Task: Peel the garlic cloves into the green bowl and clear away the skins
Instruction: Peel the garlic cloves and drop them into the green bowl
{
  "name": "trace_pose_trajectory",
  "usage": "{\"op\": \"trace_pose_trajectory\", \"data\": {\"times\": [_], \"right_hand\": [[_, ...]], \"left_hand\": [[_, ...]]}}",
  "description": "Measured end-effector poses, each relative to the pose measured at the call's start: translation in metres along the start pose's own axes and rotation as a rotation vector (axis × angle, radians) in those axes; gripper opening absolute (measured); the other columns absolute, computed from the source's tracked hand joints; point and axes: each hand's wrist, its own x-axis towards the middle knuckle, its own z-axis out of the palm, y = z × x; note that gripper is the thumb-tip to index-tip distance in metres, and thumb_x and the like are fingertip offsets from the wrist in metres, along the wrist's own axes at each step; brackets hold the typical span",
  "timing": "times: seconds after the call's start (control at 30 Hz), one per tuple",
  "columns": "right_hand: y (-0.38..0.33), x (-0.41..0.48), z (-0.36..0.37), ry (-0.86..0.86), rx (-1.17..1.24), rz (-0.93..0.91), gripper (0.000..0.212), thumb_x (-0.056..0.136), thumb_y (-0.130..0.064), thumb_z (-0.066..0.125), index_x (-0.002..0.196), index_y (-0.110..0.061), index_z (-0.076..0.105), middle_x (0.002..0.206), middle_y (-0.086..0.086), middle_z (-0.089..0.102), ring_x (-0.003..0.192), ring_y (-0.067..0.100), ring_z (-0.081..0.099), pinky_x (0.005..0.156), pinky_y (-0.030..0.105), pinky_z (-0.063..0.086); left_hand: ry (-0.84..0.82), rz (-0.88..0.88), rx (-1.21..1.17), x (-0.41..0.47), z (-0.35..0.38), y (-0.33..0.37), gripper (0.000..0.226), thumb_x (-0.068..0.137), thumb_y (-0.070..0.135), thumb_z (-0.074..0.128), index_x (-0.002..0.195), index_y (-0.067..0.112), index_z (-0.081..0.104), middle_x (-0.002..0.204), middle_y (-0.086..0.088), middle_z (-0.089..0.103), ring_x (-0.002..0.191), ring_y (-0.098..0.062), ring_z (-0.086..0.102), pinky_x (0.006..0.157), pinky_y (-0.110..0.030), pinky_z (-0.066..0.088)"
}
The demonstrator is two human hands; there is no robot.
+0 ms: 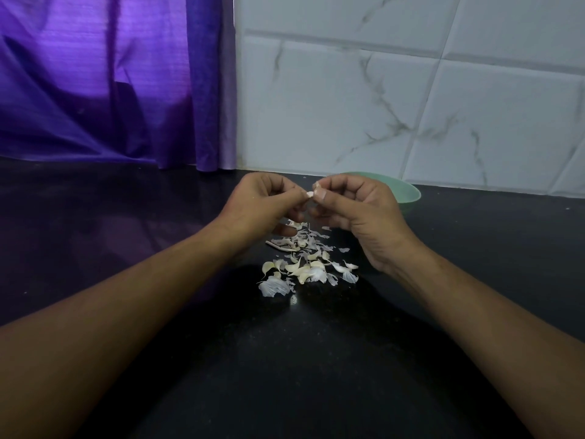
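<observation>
**Garlic clove (309,194) pinched over skins (304,264)**

1 garlic clove is pinched by both the left hand (256,201) and the right hand (351,204) above skins scattered on the counter (126,217). The green bowl (408,193) is seen just behind the right hand.

Glossy speckled black stone counter (285,359), papery garlic skins (304,264), sheeny purple cloth curtain (110,83), smooth marbled wall tiles (411,90).

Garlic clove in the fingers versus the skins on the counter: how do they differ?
The garlic clove is held up, pinched between left hand and right hand; the skins lie loose on the counter. The garlic clove is one small piece; the skins are many scattered flakes. Both are pale.
</observation>
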Motion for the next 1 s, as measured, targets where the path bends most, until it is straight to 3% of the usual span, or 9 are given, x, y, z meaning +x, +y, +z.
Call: {"op": "trace_pose_trajectory", "data": {"times": [0.13, 0.33, 0.5, 0.7, 0.83, 1.0], "right_hand": [[-0.005, 0.005, -0.005, 0.021, 0.115, 0.032, 0.016, 0.094, -0.008, 0.07, 0.109, -0.003, 0.068, 0.097, 0.013, 0.076, 0.082, 0.024, 0.074, 0.074, 0.036, 0.064], [0.003, 0.004, -0.007, -0.009, -0.055, 0.086, 0.017, 0.098, -0.009, 0.067, 0.113, -0.004, 0.074, 0.089, 0.008, 0.074, 0.076, 0.019, 0.073, 0.073, 0.036, 0.065], [0.003, 0.003, -0.008, -0.014, -0.121, 0.077, 0.014, 0.094, -0.004, 0.071, 0.106, -0.004, 0.076, 0.088, 0.015, 0.073, 0.078, 0.023, 0.073, 0.075, 0.037, 0.065], [0.003, 0.003, -0.008, -0.005, -0.151, 0.067, 0.012, 0.09, 0.0, 0.075, 0.101, 0.001, 0.073, 0.085, 0.021, 0.073, 0.076, 0.025, 0.074, 0.075, 0.04, 0.065], [0.005, 0.003, -0.009, 0.001, -0.166, 0.059, 0.011, 0.09, -0.001, 0.075, 0.101, 0.001, 0.073, 0.087, 0.026, 0.072, 0.077, 0.028, 0.074, 0.075, 0.042, 0.065], [0.004, 0.002, -0.009, -0.017, -0.188, 0.06, 0.016, 0.09, 0.0, 0.074, 0.106, 0.005, 0.072, 0.098, 0.032, 0.072, 0.081, 0.031, 0.073, 0.079, 0.047, 0.064]], "left_hand": [[0.059, 0.018, 0.201, 0.002, -0.006, -0.008, 0.013, 0.093, 0.012, 0.069, 0.085, 0.002, 0.072, 0.083, -0.017, 0.075, 0.072, -0.021, 0.072, 0.065, -0.039, 0.064], [0.062, 0.107, 0.306, 0.003, -0.01, -0.005, 0.021, 0.098, 0.019, 0.065, 0.084, 0.007, 0.075, 0.079, -0.011, 0.075, 0.077, -0.029, 0.076, 0.063, -0.049, 0.065], [0.048, 0.164, 0.375, 0.0, -0.01, -0.004, 0.025, 0.097, 0.029, 0.072, 0.083, 0.008, 0.073, 0.078, -0.011, 0.075, 0.075, -0.025, 0.076, 0.061, -0.044, 0.065], [0.014, 0.098, 0.26, 0.003, -0.013, -0.006, 0.015, 0.089, 0.015, 0.08, 0.09, 0.007, 0.068, 0.087, -0.023, 0.073, 0.079, -0.032, 0.076, 0.064, -0.049, 0.065], [-0.027, 0.081, 0.206, 0.003, -0.011, -0.005, 0.003, 0.093, 0.011, 0.075, 0.095, 0.009, 0.074, 0.089, -0.016, 0.075, 0.076, -0.021, 0.074, 0.064, -0.041, 0.062], [-0.053, 0.076, 0.153, 0.001, -0.009, -0.002, 0.017, 0.094, 0.021, 0.076, 0.099, 0.005, 0.075, 0.088, -0.01, 0.077, 0.076, -0.017, 0.073, 0.065, -0.04, 0.063]]}}
